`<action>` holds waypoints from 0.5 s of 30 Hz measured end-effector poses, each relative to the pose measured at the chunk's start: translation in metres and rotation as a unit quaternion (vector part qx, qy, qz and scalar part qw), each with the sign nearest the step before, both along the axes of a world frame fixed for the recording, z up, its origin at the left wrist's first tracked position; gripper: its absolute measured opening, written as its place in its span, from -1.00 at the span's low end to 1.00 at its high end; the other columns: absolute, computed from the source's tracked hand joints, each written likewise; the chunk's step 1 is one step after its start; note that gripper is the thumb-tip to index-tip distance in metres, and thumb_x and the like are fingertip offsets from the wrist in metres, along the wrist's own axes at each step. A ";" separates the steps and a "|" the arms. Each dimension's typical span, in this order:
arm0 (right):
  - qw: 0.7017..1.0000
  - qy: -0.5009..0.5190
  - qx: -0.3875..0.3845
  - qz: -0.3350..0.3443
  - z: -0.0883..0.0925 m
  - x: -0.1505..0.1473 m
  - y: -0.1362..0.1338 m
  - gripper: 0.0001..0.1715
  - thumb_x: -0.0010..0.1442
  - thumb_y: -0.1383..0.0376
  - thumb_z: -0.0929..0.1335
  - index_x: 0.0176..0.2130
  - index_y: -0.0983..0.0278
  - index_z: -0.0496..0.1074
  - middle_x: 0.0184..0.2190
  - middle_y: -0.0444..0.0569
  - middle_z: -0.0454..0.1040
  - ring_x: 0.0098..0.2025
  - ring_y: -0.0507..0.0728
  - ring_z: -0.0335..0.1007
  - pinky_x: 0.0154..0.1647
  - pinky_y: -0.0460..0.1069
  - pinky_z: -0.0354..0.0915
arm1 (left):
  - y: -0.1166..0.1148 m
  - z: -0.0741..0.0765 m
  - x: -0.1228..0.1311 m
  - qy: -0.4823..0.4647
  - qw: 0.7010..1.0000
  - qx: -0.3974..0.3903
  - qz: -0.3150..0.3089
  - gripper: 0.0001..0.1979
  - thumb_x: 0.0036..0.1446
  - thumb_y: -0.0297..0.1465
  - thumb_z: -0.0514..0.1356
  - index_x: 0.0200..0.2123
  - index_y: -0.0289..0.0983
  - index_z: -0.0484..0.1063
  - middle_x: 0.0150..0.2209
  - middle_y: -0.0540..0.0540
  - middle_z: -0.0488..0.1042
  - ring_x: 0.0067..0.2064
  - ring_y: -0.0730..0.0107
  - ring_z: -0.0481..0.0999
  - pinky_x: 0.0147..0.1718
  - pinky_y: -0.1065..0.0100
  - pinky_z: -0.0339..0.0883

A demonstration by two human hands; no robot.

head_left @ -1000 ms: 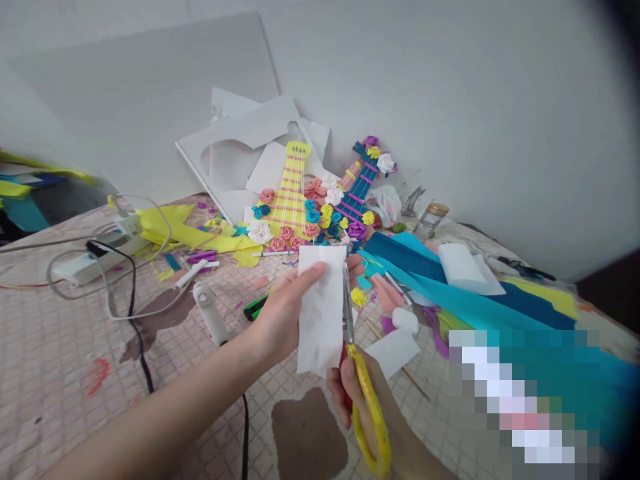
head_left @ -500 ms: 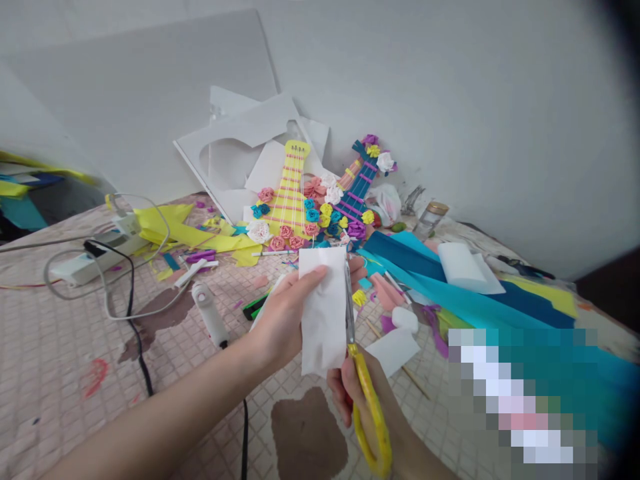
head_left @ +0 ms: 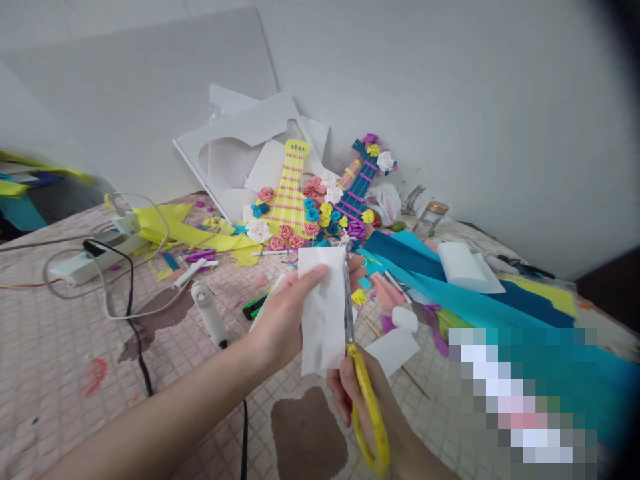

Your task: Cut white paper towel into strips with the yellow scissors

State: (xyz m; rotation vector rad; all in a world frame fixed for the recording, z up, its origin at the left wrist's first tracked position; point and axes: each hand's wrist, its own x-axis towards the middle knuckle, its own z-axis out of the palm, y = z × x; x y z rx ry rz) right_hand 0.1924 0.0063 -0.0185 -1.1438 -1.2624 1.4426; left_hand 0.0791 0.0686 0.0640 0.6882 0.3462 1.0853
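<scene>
A white strip of paper [head_left: 324, 320] hangs upright in my left hand [head_left: 283, 320], its thumb on the front and its fingers behind. My right hand [head_left: 363, 383] is closed round the yellow-handled scissors [head_left: 371, 413]. The scissors' blades point up along the paper's right edge, with the tips near its top right corner and close to my left fingertips. Behind the paper stand a yellow guitar shape [head_left: 291, 193] with paper flowers and a blue one [head_left: 356, 193] with purple bands.
A white glue gun [head_left: 209, 313] and a power strip [head_left: 90, 259] with cables lie left. Right are blue paper [head_left: 450, 293], a white roll [head_left: 460, 265] and a jar [head_left: 431, 219]. White cut boards [head_left: 187, 147] lean on the wall. A white sheet [head_left: 395, 351] lies beside my right hand.
The scissors have shifted very slightly to the left against the paper's right edge. Both hands keep their hold, and nothing else has visibly moved.
</scene>
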 end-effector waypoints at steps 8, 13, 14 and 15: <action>1.000 0.007 -0.018 -0.022 0.002 -0.002 -0.001 -0.39 0.01 -0.24 0.21 -0.46 0.25 0.15 -0.81 -0.36 0.00 -0.83 -0.13 -0.12 -0.82 -0.19 -0.12 | 0.000 0.001 0.000 0.004 1.000 -0.002 0.001 -0.75 0.16 -0.39 0.07 -0.19 -0.31 0.51 -0.06 -0.16 0.49 0.07 0.19 0.37 0.10 0.25 0.16; 1.000 0.005 -0.020 0.004 0.006 -0.001 0.000 -0.39 0.01 -0.25 0.19 -0.50 0.24 0.13 -0.81 -0.33 0.03 -0.82 -0.12 -0.07 -0.82 -0.18 -0.09 | 0.000 0.001 0.000 0.007 1.000 0.003 -0.001 -0.75 0.16 -0.39 0.07 -0.19 -0.30 0.50 -0.03 -0.16 0.47 0.07 0.20 0.36 0.10 0.26 0.16; 1.000 0.002 -0.018 0.007 0.006 -0.001 0.000 -0.39 0.02 -0.25 0.19 -0.51 0.24 0.13 -0.81 -0.33 0.03 -0.82 -0.11 -0.06 -0.81 -0.18 -0.08 | 0.000 0.001 0.000 0.008 1.000 0.002 -0.002 -0.75 0.16 -0.38 0.07 -0.18 -0.30 0.50 -0.03 -0.16 0.47 0.07 0.19 0.36 0.10 0.25 0.17; 1.000 -0.002 -0.017 0.009 0.006 -0.001 0.000 -0.39 0.02 -0.25 0.18 -0.52 0.23 0.13 -0.82 -0.32 0.03 -0.82 -0.11 -0.06 -0.81 -0.18 -0.07 | 0.000 0.001 0.000 0.009 1.000 0.000 -0.003 -0.75 0.16 -0.38 0.07 -0.17 -0.29 0.50 -0.02 -0.16 0.46 0.07 0.19 0.36 0.09 0.25 0.17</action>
